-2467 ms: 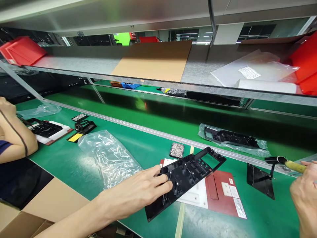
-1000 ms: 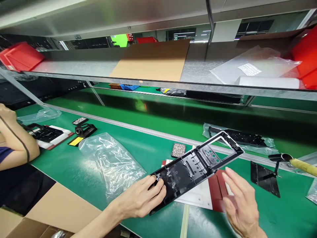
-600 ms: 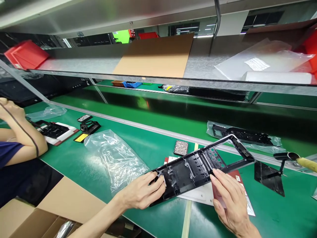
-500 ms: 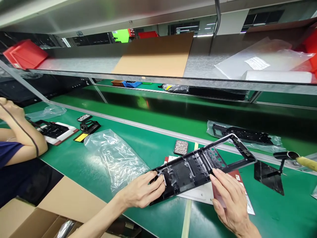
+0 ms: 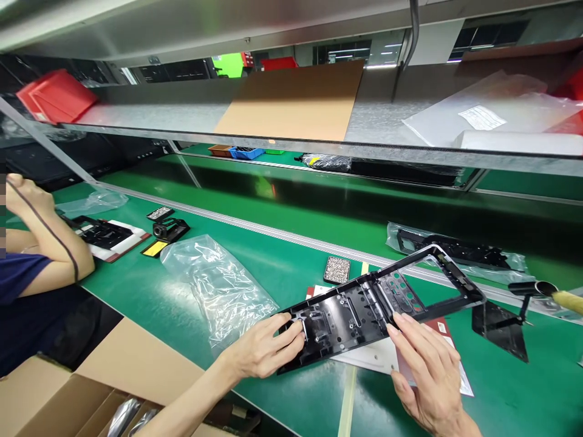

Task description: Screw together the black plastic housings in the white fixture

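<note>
A long black plastic housing point(image 5: 341, 321), ribbed inside and with a rectangular window at its far right end, is tilted above a white-and-dark-red fixture board point(image 5: 364, 357). Around its near left end are the curled fingers of my left hand point(image 5: 268, 346), gripping it. My right hand point(image 5: 428, 370) has its fingers stretched out, their tips touching the housing's lower edge near the middle. Its thumb stands apart below. Just behind the housing sits a small black tray with a speckled surface point(image 5: 337, 270).
A clear plastic bag point(image 5: 218, 291) lies to the left. Farther right are a bagged black part point(image 5: 455, 249) and a soldering-iron holder point(image 5: 531, 288) with a yellow-handled tool. Another person's arm point(image 5: 50, 230) is at far left. An open carton point(image 5: 132, 358) sits below the table edge.
The view has shifted slightly, so everything appears a little farther right. Both hands keep nearly the same places on the housing, and its window end seems a bit farther right.
</note>
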Motion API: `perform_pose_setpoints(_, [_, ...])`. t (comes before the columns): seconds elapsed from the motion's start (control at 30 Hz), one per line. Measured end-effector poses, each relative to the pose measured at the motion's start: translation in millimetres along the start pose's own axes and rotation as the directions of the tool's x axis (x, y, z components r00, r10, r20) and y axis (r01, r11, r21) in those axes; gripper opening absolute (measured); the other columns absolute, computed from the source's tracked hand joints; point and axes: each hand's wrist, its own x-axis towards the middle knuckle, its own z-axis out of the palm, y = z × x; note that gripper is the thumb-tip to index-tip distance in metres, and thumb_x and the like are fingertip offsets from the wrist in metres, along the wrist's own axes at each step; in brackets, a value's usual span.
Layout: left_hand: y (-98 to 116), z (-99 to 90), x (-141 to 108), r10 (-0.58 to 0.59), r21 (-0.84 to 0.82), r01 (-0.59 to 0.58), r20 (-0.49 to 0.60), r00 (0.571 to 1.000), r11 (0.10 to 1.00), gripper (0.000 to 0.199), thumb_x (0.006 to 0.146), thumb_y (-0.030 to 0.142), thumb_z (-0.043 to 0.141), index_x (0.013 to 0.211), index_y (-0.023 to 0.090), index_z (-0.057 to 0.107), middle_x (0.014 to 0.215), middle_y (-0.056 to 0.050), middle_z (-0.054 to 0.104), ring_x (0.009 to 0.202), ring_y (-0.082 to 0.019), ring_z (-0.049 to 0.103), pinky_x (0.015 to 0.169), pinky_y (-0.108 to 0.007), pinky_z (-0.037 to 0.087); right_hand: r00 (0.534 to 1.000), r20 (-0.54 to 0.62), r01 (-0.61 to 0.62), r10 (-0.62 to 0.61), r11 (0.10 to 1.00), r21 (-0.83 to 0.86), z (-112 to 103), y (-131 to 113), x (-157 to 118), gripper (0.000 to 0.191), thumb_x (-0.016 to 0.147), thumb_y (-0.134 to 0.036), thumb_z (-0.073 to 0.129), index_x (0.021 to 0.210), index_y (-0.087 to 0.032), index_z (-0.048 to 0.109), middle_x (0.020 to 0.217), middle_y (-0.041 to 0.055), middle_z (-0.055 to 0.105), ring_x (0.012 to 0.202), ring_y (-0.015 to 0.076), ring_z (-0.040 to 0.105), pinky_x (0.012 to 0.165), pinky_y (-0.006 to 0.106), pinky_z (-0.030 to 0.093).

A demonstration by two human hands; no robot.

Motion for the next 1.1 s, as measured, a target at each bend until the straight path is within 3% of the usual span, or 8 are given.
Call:
perform_pose_setpoints(0.5, [3,21.1,-13,-0.125,-0.115,0.115,-0.085,0.989,0.987,0.027,0.101,0.006,0.037,0.111,0.007,0.062,0.109,-0.018,0.068,0.101,-0.028,0.062,0.074,-0.040,0.061,0.990,-0.065,0.123,-0.128,0.990,-0.072,-10,-8,17,0.053,0.103,-0.037,0.044,0.149,-0.013,0.052,0.139,0.0162,0.063,0.124,0.0301,0.062,0.098,0.045,0.047])
perform_pose_setpoints(0.67, [3,28.6,-16,-0.141,-0.148,0.123,-0.116,0.983,0.981,0.026,0.103,0.008,0.037,0.113,0.007,0.061,0.108,-0.019,0.068,0.105,-0.029,0.063,0.074,-0.041,0.063,0.981,-0.080,0.171,-0.179,0.981,-0.095,-12,-12,20,0.043,0.103,-0.036,0.044,0.130,-0.014,0.069,0.140,0.0133,0.063,0.122,0.0279,0.063,0.107,0.044,0.042])
perform_pose_setpoints(0.83, [3,35.1,-19,-0.156,-0.182,0.127,-0.160,0.975,0.975,0.024,0.103,0.007,0.039,0.114,0.006,0.060,0.110,-0.020,0.067,0.109,-0.030,0.061,0.076,-0.042,0.062,0.976,-0.090,0.192,-0.200,0.977,-0.090,-13,-16,29,0.039,0.103,-0.034,0.043,0.118,-0.015,0.074,0.134,0.0136,0.067,0.121,0.0264,0.064,0.114,0.043,0.039])
perform_pose_setpoints(1.0, [5,40.1,-26,-0.166,-0.222,0.138,-0.116,0.979,0.965,0.024,0.103,0.006,0.040,0.117,0.007,0.059,0.114,-0.019,0.067,0.110,-0.030,0.060,0.080,-0.044,0.061,0.992,-0.105,0.063,-0.066,0.997,-0.036,-18,-21,18,0.040,0.104,-0.038,0.044,0.128,-0.019,0.069,0.123,0.0110,0.073,0.121,0.0261,0.066,0.113,0.042,0.043])
perform_pose_setpoints(1.1, [6,34.4,-25,-0.173,-0.183,0.153,-0.102,0.980,0.971,0.024,0.102,0.006,0.040,0.116,0.009,0.059,0.114,-0.018,0.067,0.107,-0.028,0.061,0.080,-0.043,0.061,0.988,-0.149,0.045,-0.046,0.999,-0.010,-5,-31,3,0.035,0.101,-0.033,0.053,0.133,-0.030,0.065,0.116,0.0035,0.075,0.117,0.0232,0.068,0.108,0.036,0.048])
